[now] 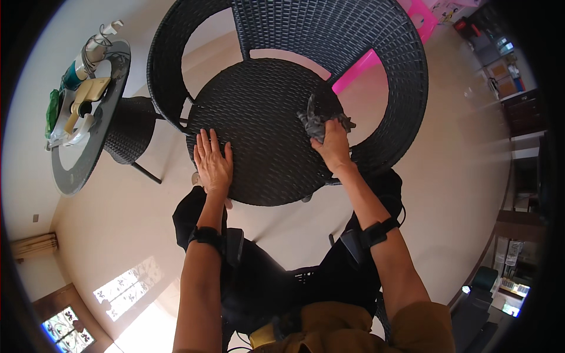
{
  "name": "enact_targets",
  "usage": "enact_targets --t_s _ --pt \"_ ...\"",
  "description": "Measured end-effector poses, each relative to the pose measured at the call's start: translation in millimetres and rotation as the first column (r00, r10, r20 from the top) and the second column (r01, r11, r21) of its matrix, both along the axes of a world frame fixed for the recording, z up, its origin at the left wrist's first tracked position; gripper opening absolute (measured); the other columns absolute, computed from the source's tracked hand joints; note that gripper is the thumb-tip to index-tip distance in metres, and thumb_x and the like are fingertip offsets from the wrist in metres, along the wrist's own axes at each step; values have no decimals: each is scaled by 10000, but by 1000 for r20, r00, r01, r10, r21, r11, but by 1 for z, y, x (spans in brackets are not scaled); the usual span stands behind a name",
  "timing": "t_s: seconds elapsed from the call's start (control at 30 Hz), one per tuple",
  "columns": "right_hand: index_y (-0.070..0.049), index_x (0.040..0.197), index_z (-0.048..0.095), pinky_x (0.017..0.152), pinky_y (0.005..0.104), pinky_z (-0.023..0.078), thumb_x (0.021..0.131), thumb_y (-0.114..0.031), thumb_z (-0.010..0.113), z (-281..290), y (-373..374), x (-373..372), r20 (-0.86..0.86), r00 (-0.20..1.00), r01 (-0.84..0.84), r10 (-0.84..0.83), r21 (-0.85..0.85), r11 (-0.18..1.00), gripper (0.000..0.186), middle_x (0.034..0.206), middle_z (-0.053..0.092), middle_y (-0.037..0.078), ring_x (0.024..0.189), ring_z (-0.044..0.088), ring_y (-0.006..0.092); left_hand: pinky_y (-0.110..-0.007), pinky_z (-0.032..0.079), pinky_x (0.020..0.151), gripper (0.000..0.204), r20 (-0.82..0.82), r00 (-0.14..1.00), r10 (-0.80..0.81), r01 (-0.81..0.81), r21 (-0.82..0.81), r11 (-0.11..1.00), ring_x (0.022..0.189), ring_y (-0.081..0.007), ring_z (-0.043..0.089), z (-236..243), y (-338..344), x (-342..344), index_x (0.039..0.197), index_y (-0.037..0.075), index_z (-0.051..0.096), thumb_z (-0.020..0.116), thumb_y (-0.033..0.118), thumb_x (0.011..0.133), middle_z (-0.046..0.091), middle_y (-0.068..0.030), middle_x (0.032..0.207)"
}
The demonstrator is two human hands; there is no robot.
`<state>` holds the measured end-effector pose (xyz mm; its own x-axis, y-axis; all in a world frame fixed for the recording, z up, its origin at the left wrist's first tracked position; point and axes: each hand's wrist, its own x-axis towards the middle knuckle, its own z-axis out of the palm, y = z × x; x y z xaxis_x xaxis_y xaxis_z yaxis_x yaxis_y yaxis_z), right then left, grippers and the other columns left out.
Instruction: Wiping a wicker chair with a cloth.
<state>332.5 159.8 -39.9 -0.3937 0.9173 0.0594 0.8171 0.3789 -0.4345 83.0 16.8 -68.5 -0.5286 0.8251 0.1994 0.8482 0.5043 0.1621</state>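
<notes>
Right hand [333,147] — grip bunched round a grey cloth [313,122], fingertips hidden; left hand [213,169] — flat on the wicker seat [268,135], empty.

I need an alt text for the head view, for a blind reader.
A right hand holds a crumpled grey cloth on the round seat of a black woven armchair; the empty left hand rests on the seat's left side.
</notes>
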Motion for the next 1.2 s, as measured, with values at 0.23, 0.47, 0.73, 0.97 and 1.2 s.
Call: enact_targets --t_s 0.23,0.47,0.73,0.97,1.2 --pt "10 1092 485 972 467 391 671 -233 795 19 -120 -40 144 976 -150 165 -111 983 577 1322 415 291 1246 412 396 -404 165 1141 548 -47 999 -1 2 32 999 1387 -280 249 -1 -2 -3 1389 20 376 372 379 975 318 -177 1469" --pt "7 1098 469 997 454 374 691 -174 769 20 -180 -111 -33 923 -384 383 -137 913 537 1362 378 297 1296 378 393 -413 182 1128 543 -41 998 -44 47 88 995 1372 -288 279 -12 5 -4 1379 34 399 424 374 956 338 -176 1459" --pt "-52 1023 537 880 450 419 635 -31 707 5 -91 -13 10 971 -240 240 87 967 424 1232 545 141 1154 511 284 -396 174 1138 547 -37 999 -11 13 58 998 1377 -270 270 -4 0 -6 1382 39 396 409 387 960 325 -158 1470" --pt "23 1079 509 960 429 418 715 -72 733 -3 16 -11 31 974 223 -225 54 973 438 1251 487 218 1171 473 351 -406 165 1141 558 -8 1000 -2 2 11 1000 1398 -261 227 -3 2 0 1418 64 345 385 399 973 300 -152 1484" --pt "15 1022 500 975 406 410 652 -111 776 -18 24 -85 -82 987 149 -139 144 978 478 1240 482 262 1154 482 375 -406 161 1144 567 -30 1000 0 0 -12 1000 1395 -278 232 2 -3 -3 1398 23 361 401 383 962 300 -175 1479"
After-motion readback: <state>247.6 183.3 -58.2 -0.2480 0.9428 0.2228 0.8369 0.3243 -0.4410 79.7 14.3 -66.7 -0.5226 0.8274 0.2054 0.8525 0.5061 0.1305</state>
